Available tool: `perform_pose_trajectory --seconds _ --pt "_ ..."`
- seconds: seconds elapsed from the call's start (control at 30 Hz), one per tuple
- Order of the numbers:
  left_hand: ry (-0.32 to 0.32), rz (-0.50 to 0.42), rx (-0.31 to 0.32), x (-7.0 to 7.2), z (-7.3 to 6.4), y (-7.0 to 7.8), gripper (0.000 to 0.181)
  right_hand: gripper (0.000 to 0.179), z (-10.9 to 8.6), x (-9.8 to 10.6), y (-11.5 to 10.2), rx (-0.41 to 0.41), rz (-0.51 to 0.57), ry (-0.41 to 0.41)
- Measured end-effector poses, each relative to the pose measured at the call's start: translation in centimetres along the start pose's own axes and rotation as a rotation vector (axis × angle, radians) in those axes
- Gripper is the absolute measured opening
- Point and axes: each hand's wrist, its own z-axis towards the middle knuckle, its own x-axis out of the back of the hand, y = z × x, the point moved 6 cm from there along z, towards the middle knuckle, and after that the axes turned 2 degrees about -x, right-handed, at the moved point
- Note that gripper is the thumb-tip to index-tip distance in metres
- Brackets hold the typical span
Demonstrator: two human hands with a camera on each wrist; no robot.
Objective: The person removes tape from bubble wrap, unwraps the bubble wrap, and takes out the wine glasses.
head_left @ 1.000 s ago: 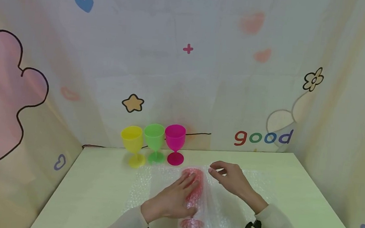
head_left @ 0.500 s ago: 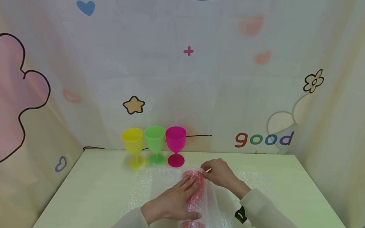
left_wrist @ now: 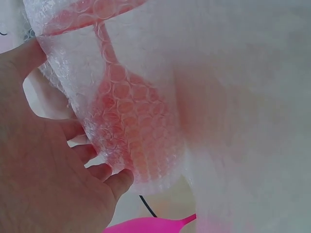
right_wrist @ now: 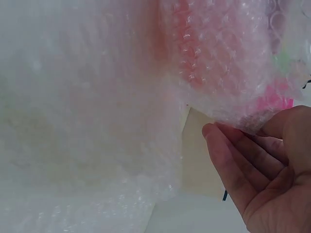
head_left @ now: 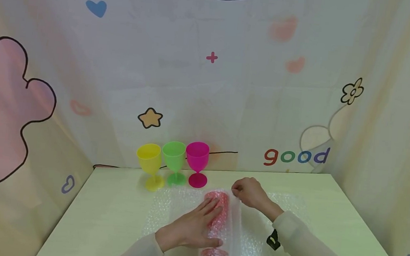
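A red goblet (head_left: 221, 217) lies on its side under bubble wrap (head_left: 258, 246), its foot toward me. My left hand (head_left: 194, 228) rests on the wrapped goblet with fingers and thumb spread; in the left wrist view the hand (left_wrist: 53, 145) touches the wrap along the goblet's bowl (left_wrist: 131, 126). At the far edge of the sheet, my right hand (head_left: 252, 192) pinches the bubble wrap between thumb and fingers. The right wrist view shows that hand (right_wrist: 267, 170) at the wrap's edge, just beyond the goblet's rim end.
Three goblets stand upright in a row at the back of the table (head_left: 110, 209): a yellow goblet (head_left: 149, 159), a green goblet (head_left: 174, 156) and a magenta goblet (head_left: 197, 158). A printed curtain (head_left: 181, 69) encloses the table's back and sides.
My right hand has come in from the right to the wrap near the goblet's rim, then shifted slightly right with the wrap's edge. My left hand stays on the goblet.
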Motion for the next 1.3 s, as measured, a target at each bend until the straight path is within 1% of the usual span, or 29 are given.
perform_pose_trajectory --seconds 0.13,0.23,0.3,0.4,0.5,0.63,0.73,0.8,0.87,0.93,1.0,1.1,1.17,1.27,1.3 --pt "-0.006 -0.002 -0.003 -0.4 -0.2 -0.5 0.096 0.009 -0.1 -0.5 1.3 -0.071 0.049 -0.033" --pt "-0.009 -0.036 0.003 -0.6 -0.3 -0.8 0.095 0.009 -0.3 -1.0 2.2 -0.122 0.082 -0.054" --pt "-0.009 -0.066 0.009 -0.6 -0.5 -1.0 0.095 0.010 -0.3 -1.4 2.6 -0.141 0.121 -0.071" --pt "-0.001 -0.112 0.018 -0.7 -0.7 -1.2 0.095 0.015 -0.3 -2.0 2.8 -0.118 0.201 -0.112" --pt "0.011 -0.148 0.025 -0.9 -1.0 -1.4 0.094 0.016 -0.4 -2.4 2.4 -0.046 0.263 -0.151" --pt "0.013 -0.173 0.041 -1.0 -1.3 -1.4 0.095 0.015 -0.7 -2.2 1.6 0.014 0.304 -0.173" --pt "0.002 -0.177 0.062 -0.8 -1.7 -1.1 0.095 0.016 -0.8 -1.8 1.1 0.030 0.317 -0.188" --pt "0.009 -0.152 0.068 -0.5 -1.9 -0.8 0.093 0.016 -0.8 -1.5 0.7 0.038 0.308 -0.200" --pt "0.039 -0.093 0.050 0.1 -1.9 -0.3 0.089 0.015 -0.7 -1.2 0.3 0.046 0.279 -0.206" --pt "0.074 -0.016 0.026 0.6 -1.7 0.2 0.086 0.014 -0.6 -1.0 -0.1 0.072 0.216 -0.190" --pt "0.094 0.045 -0.004 1.0 -1.2 0.7 0.085 0.014 -0.4 -0.9 -0.4 0.098 0.148 -0.162" --pt "0.082 0.097 -0.041 1.0 -0.6 1.2 0.086 0.014 -0.1 -0.8 -1.0 0.147 0.056 -0.108" --pt "0.064 0.114 -0.058 0.8 -0.4 1.3 0.086 0.013 -0.1 -0.8 -1.4 0.170 0.023 -0.085" --pt "0.054 0.133 -0.063 0.5 -0.2 1.3 0.085 0.011 -0.1 -0.7 -1.6 0.198 -0.021 -0.056" --pt "0.055 0.138 -0.063 0.4 -0.1 1.3 0.085 0.011 -0.1 -0.7 -1.6 0.191 -0.026 -0.049"
